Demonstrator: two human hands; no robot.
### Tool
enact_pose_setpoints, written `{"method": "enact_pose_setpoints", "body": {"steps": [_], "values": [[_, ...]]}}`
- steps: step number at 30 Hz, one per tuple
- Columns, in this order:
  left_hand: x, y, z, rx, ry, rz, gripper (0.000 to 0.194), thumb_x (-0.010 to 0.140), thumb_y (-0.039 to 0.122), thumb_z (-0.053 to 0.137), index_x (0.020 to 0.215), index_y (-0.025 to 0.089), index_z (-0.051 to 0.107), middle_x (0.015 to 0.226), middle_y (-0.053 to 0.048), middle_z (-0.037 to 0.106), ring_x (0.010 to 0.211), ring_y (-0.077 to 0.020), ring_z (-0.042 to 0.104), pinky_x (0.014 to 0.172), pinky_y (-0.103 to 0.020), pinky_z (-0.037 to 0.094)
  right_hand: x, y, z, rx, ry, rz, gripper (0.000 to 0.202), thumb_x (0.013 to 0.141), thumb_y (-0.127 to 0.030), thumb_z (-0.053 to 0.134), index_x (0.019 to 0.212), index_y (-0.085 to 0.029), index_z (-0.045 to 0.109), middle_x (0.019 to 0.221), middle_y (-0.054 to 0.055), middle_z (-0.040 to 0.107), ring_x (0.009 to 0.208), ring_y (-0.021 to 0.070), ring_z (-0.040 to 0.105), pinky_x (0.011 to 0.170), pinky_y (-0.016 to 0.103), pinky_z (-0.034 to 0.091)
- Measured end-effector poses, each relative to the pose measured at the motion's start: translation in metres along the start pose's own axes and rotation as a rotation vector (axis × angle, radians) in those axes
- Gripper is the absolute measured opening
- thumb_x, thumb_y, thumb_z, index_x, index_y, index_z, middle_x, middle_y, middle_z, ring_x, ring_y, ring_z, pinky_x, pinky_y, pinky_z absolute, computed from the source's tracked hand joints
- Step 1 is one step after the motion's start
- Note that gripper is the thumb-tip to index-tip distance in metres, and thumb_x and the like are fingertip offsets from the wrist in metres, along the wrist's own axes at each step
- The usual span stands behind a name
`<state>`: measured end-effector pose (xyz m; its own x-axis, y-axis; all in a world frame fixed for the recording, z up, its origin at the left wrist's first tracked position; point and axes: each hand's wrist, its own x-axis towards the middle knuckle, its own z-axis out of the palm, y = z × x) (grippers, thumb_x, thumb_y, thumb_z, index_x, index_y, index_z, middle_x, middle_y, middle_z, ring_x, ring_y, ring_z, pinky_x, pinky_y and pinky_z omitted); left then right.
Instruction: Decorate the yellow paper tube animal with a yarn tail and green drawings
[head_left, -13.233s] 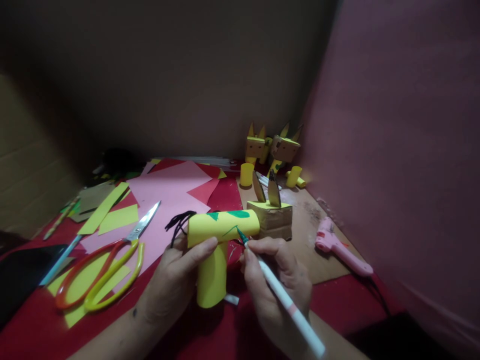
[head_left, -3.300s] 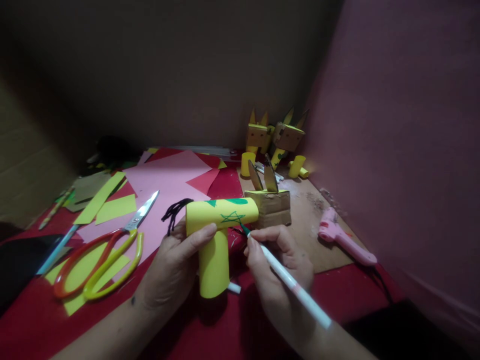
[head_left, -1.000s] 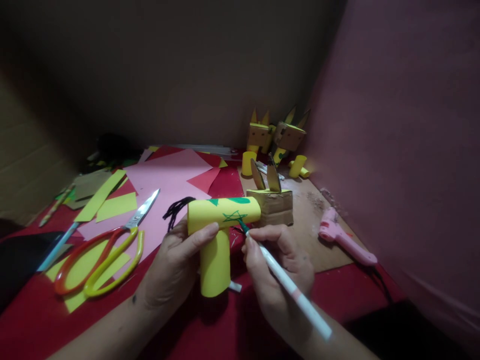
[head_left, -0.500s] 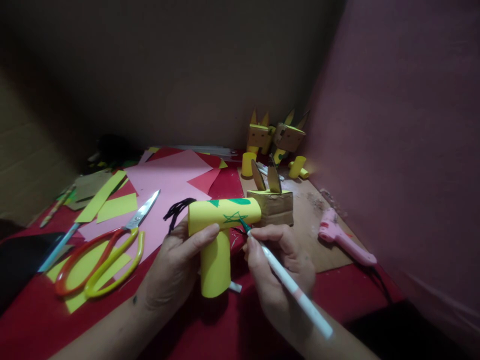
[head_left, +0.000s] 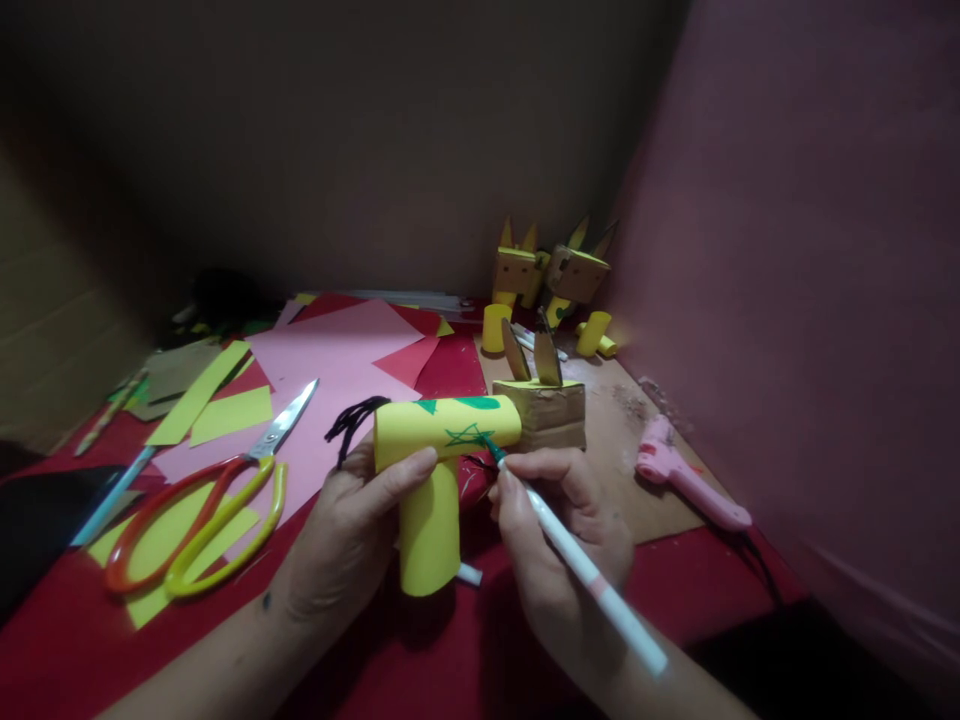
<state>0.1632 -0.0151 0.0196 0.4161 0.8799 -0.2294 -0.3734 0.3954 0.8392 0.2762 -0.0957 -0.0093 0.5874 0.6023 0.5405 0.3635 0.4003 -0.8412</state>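
A yellow paper-tube animal (head_left: pixel 420 428) has black yarn strands at its left end and a cardboard box head (head_left: pixel 549 415) with two pointed ears at its right. Green patches and a sketched green outline mark its body, and a second yellow tube points down from it. My left hand (head_left: pixel 341 535) grips the body from the left, thumb on the front. Pinched in my right hand (head_left: pixel 559 535) is a white marker (head_left: pixel 592 580), its green tip touching the body by the outline's right side.
Scissors (head_left: pixel 210 500) with red and yellow handles lie at left on yellow and pink paper (head_left: pixel 337 350). A pink glue gun (head_left: pixel 690 475) lies at right by a cardboard sheet (head_left: pixel 660 510). Two similar box-headed figures (head_left: pixel 516 270) and short yellow tubes (head_left: pixel 495 328) stand behind.
The marker tip has shifted very slightly along the right side of the green outline. Both hands keep their holds.
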Motion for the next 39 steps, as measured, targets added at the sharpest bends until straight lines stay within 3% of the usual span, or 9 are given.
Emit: {"method": "enact_pose_setpoints", "body": {"steps": [3, 17, 30, 39], "values": [[0.0012, -0.0013, -0.0019, -0.026, -0.020, -0.007, 0.046, 0.055, 0.031, 0.099, 0.095, 0.017, 0.080, 0.094, -0.008, 0.083, 0.086, -0.0291, 0.076, 0.078, -0.037, 0.065, -0.0006, 0.0001, 0.0019, -0.013, 0.001, -0.015, 0.007, 0.092, -0.018, 0.065, 0.090, -0.023, 0.064, 0.067, -0.003, 0.068, 0.051, 0.0113, 0.063, 0.050, 0.021, 0.053], [0.0004, -0.0008, -0.0021, 0.015, 0.009, 0.007, 0.043, 0.056, 0.033, 0.099, 0.092, 0.017, 0.081, 0.096, -0.008, 0.083, 0.084, -0.0260, 0.075, 0.074, -0.032, 0.061, 0.0026, -0.0029, -0.0027, 0.003, 0.022, 0.032, 0.005, 0.093, -0.018, 0.066, 0.090, -0.023, 0.065, 0.060, -0.006, 0.064, 0.046, 0.0096, 0.058, 0.047, 0.019, 0.051], [-0.0012, -0.0001, -0.0038, 0.011, -0.012, -0.005, 0.049, 0.059, 0.032, 0.098, 0.102, 0.018, 0.079, 0.099, -0.008, 0.083, 0.085, -0.0260, 0.075, 0.077, -0.033, 0.062, 0.0015, -0.0045, -0.0003, 0.017, 0.011, 0.033, 0.007, 0.092, -0.017, 0.065, 0.090, -0.023, 0.063, 0.058, -0.007, 0.060, 0.043, 0.0088, 0.055, 0.044, 0.018, 0.048], [0.0018, -0.0032, -0.0037, -0.012, -0.019, -0.005, 0.054, 0.057, 0.033, 0.098, 0.105, 0.018, 0.078, 0.101, -0.009, 0.083, 0.090, -0.0316, 0.077, 0.080, -0.040, 0.064, -0.0015, -0.0040, 0.0055, -0.006, -0.010, -0.040, 0.008, 0.092, -0.016, 0.064, 0.090, -0.023, 0.063, 0.065, -0.004, 0.065, 0.048, 0.0097, 0.058, 0.047, 0.019, 0.050]]}}
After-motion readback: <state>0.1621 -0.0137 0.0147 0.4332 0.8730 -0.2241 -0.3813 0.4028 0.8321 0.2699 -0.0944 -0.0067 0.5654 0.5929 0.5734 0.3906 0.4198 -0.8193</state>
